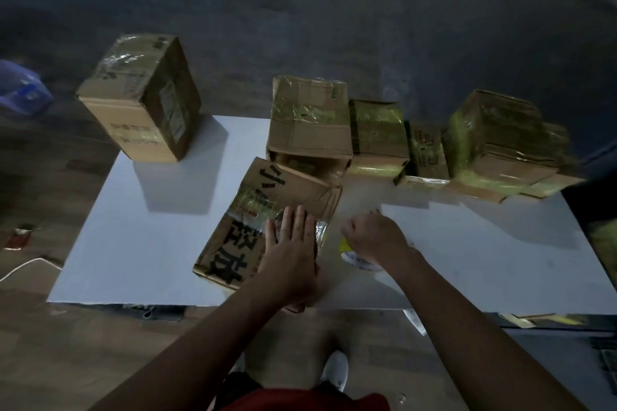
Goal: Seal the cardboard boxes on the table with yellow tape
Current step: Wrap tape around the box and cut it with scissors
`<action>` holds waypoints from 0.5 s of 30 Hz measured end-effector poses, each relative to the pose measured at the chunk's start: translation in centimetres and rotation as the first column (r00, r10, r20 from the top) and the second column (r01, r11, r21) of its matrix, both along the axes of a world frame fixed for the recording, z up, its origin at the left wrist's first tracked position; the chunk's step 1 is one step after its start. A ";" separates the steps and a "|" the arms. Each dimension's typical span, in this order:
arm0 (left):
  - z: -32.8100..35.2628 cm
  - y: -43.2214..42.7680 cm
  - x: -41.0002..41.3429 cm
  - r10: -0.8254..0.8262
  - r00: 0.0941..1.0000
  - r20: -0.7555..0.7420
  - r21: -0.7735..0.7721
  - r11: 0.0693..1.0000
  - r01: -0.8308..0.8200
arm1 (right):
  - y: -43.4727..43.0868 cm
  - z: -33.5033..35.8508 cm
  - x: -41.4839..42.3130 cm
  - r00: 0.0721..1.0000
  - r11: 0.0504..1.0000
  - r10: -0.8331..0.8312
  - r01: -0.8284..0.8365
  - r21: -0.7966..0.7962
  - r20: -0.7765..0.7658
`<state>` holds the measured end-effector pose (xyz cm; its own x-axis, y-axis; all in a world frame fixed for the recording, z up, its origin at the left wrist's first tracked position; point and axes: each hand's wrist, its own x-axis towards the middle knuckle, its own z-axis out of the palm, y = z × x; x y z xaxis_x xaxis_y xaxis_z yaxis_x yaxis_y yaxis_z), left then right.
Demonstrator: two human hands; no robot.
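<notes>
A cardboard box (293,190) with large black characters lies near the front middle of the white table (140,243). My left hand (290,250) rests flat on its top, fingers straight, over a shiny taped strip. Just right of the box, my right hand (374,237) is curled over a yellow tape roll (354,252), which shows only partly beneath it. A strip of tape seems to run from the roll to the box's right edge.
A tall taped box (143,100) stands at the table's far left corner. Several boxes wrapped in yellow-green tape (377,130) line the far edge to the right. A blue container (20,87) sits on the floor at left. A white cable (23,269) lies on the floor.
</notes>
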<state>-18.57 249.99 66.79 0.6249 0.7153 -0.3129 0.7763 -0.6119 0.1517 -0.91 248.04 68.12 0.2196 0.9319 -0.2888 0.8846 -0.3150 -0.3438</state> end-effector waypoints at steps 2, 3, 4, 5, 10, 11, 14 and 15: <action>-0.1 0.1 -0.2 0.002 1.000 0.023 -0.007 1.000 -0.002 | -0.5 -0.8 -0.1 0.999 0.999 -0.013 0.011 -0.049 -0.038; -0.2 0.3 -0.4 0.004 0.999 0.034 -0.008 1.000 -0.003 | -0.7 -1.4 -0.3 0.996 0.996 -0.019 0.011 -0.090 -0.084; -0.1 0.4 -0.5 -0.003 0.999 0.050 -0.007 1.000 0.003 | -0.7 -1.8 -0.5 0.994 0.998 -0.017 0.009 -0.069 -0.109; 0.1 0.4 -0.7 -0.011 0.998 0.067 -0.003 1.000 0.012 | -0.4 -1.8 -0.9 0.991 0.999 -0.046 0.043 -0.030 -0.124; 0.5 1.6 -3.0 -0.121 0.991 0.051 0.040 0.992 0.119 | 0.0 -3.2 -3.1 0.988 0.999 -0.028 0.034 0.036 -0.149; 0.4 2.2 -3.8 -0.146 0.988 0.053 0.069 0.987 0.142 | 0.2 -3.1 -3.8 0.973 0.998 -0.017 0.030 0.053 -0.229; 0.6 3.8 -6.4 -0.195 0.981 0.014 0.140 0.972 0.191 | 1.2 -3.0 -5.5 0.932 1.000 -0.009 0.007 -0.006 -0.364; 0.6 4.2 -7.2 -0.185 0.983 0.000 0.131 0.974 0.183 | 1.5 -2.9 -6.1 0.923 1.000 -0.006 -0.006 -0.028 -0.385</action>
<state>-25.76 254.15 67.34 0.7528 0.6217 -0.2161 0.6471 -0.7591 0.0704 -6.99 249.55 65.25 0.0862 0.9220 -0.3775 0.6859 -0.3297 -0.6487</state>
